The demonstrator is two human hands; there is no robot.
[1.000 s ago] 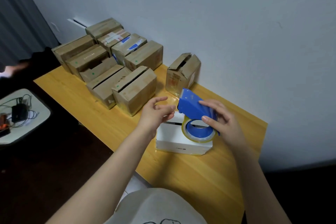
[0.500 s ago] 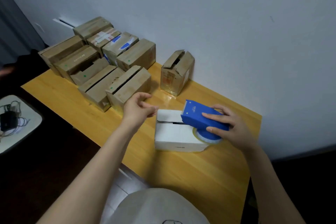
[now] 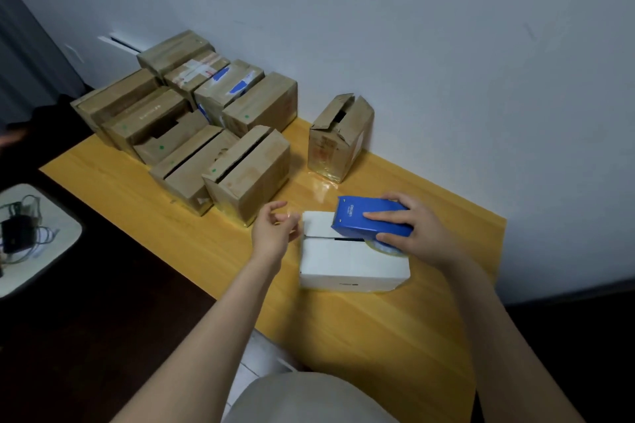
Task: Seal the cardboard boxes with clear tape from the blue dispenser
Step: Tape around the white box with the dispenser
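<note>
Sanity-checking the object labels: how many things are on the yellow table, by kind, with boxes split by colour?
brown boxes: 10
white box: 1
tape dispenser: 1
Total: 12

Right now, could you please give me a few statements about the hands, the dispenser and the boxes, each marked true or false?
1. The right hand holds the dispenser on the white box. True.
2. The left hand rests on a brown box. False: it is by the white box's left end.
3. The lone brown box has its flaps ajar. True.
4. The white box stands on brown boxes. False: it stands on the table.
</note>
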